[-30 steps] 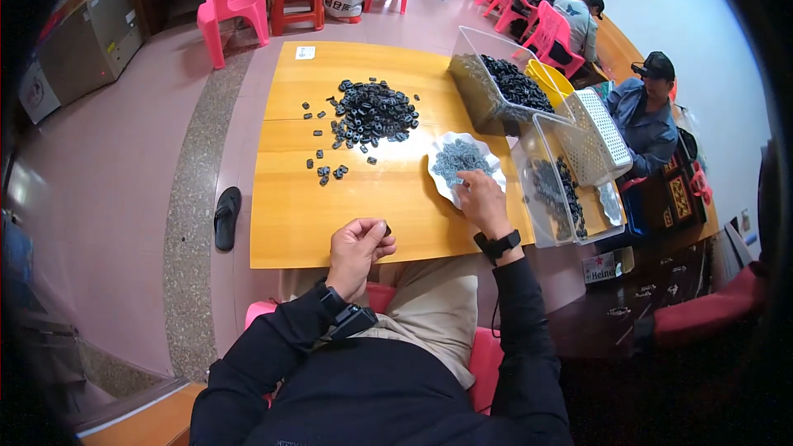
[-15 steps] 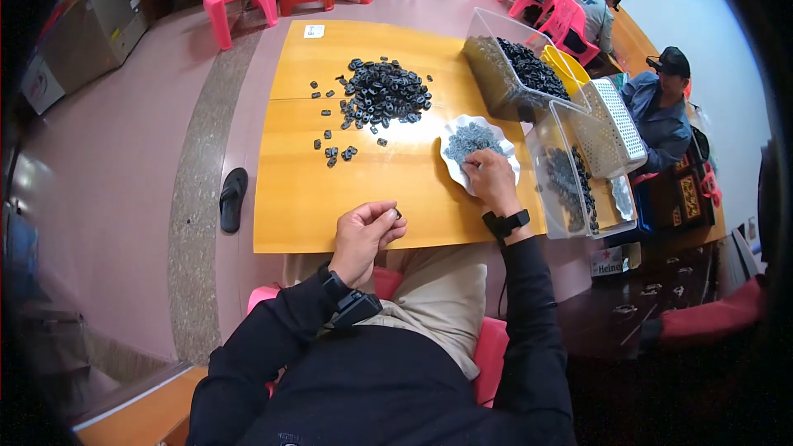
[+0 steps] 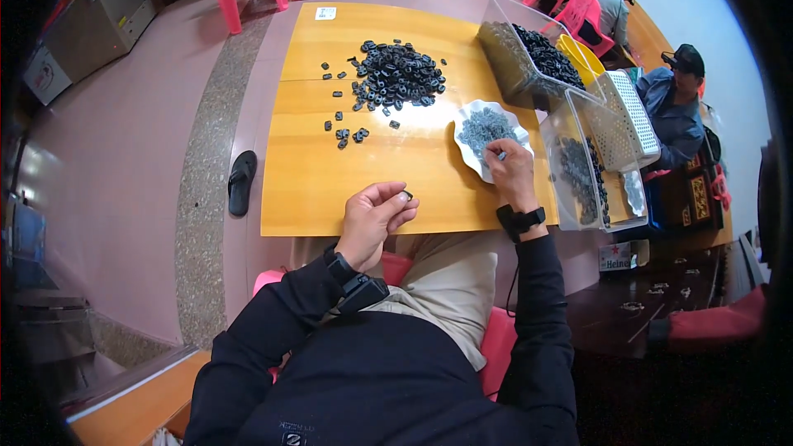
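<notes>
My left hand (image 3: 378,213) pinches a small black plastic part (image 3: 406,195) above the table's near edge. Over the near side of a white scalloped dish (image 3: 467,157), my right hand (image 3: 514,175) is closed with thumb and fingertips together on a small grey piece (image 3: 501,155). Many similar small grey-blue pieces (image 3: 486,130) are heaped in that dish; their exact kind is too small to tell. A pile of small black plastic parts (image 3: 400,76) lies toward the far middle of the table, with several loose ones along its left and near sides.
The yellow wooden table (image 3: 322,190) carries a clear bin (image 3: 496,41) of black parts at the far right. A second clear bin (image 3: 570,215) stands nearer, beside a white perforated basket (image 3: 632,116) and a yellow container (image 3: 581,56). Another person (image 3: 673,107) sits beyond them.
My right hand has lifted slightly out of the grey pieces, a small piece now at its fingertips. The left hand still pinches the black part. The whole view has shifted a little.
</notes>
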Motion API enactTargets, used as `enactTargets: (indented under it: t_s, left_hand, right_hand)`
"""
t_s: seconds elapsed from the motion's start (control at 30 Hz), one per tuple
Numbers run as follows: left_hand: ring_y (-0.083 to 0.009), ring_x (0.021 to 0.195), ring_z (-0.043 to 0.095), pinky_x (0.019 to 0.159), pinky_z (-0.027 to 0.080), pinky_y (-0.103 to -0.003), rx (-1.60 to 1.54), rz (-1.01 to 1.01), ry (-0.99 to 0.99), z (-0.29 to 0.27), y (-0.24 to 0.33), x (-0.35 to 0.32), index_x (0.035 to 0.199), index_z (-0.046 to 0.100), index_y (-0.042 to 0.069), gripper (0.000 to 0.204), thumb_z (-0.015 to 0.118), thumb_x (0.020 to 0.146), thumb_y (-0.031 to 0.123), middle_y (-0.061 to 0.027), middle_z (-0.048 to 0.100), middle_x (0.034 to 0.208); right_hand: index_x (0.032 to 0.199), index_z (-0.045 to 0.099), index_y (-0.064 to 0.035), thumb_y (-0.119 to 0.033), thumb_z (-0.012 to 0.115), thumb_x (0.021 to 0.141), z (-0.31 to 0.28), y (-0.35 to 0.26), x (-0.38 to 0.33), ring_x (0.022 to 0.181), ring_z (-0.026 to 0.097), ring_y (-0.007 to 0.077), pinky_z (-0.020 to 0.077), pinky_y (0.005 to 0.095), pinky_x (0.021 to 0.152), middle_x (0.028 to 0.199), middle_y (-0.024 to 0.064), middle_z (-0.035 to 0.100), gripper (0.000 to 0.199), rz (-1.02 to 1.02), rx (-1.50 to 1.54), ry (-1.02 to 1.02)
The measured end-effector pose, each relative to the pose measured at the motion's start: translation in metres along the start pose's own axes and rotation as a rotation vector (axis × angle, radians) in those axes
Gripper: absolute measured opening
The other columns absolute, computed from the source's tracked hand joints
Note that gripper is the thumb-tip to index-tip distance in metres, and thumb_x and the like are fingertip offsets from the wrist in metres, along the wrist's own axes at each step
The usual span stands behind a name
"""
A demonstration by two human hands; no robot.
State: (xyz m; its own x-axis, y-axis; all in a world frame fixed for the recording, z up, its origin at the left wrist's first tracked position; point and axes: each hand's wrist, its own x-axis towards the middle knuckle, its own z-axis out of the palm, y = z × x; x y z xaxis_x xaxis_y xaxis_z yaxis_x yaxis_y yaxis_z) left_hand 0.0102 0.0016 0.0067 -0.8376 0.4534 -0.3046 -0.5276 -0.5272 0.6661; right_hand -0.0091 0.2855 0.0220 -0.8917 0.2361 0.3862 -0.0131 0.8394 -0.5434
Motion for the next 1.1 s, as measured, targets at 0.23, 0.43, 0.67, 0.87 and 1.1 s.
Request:
enactTargets:
  t_s: [0.23,0.43,0.67,0.87,1.1]
  left_hand:
    - [-0.0174,0.088,0.065,0.077,0.057,-0.025,-0.051,-0.015,0.019,0.002,0.003,-0.001,0.109,0.055,-0.004,0.018,0.055,0.091,0.001,-0.0116,0.062,0.097]
    - [-0.0166,0.086,0.065,0.076,0.057,-0.025,-0.048,-0.026,-0.007,-0.001,0.001,0.000,0.100,0.058,-0.001,0.011,0.058,0.090,0.002,-0.0090,0.063,0.092]
    - [-0.0143,0.082,0.065,0.075,0.057,-0.025,-0.057,-0.025,0.000,-0.001,0.002,-0.002,0.097,0.059,0.001,0.008,0.060,0.089,0.003,-0.0072,0.064,0.090]
    - [-0.0154,0.085,0.065,0.076,0.056,-0.023,-0.102,-0.026,-0.005,0.003,0.003,-0.004,0.107,0.057,-0.002,0.017,0.058,0.090,0.001,-0.0100,0.064,0.094]
    - [-0.0144,0.083,0.065,0.075,0.056,-0.023,-0.060,-0.053,-0.082,-0.002,-0.002,-0.002,0.113,0.057,-0.003,0.023,0.057,0.090,0.001,-0.0101,0.064,0.097]
  right_hand:
    - [0.090,0.064,-0.0003,-0.010,0.064,0.086,-0.009,-0.018,-0.007,0.062,0.057,0.0136,0.0449,0.0276,0.058,0.070,0.0074,0.062,0.011,-0.081,0.025,0.038]
    - [0.088,0.062,0.0010,-0.007,0.063,0.087,-0.003,-0.044,-0.030,0.061,0.054,0.0056,0.0435,0.0206,0.053,0.069,0.0000,0.058,0.008,0.142,0.500,-0.152]
    - [0.094,0.059,0.0022,-0.004,0.057,0.092,0.013,-0.078,-0.056,0.065,0.057,0.0083,0.0483,0.0210,0.060,0.073,0.0027,0.059,0.007,0.116,0.692,-0.386]
    - [0.096,0.059,0.0028,-0.001,0.057,0.091,0.026,-0.092,-0.067,0.069,0.059,0.0088,0.0492,0.0215,0.064,0.077,0.0028,0.060,0.007,0.108,0.725,-0.472]
    - [0.096,0.059,0.0023,-0.003,0.056,0.092,0.032,-0.095,-0.072,0.074,0.059,0.0071,0.0492,0.0203,0.067,0.081,0.0012,0.061,0.007,0.129,0.799,-0.460]
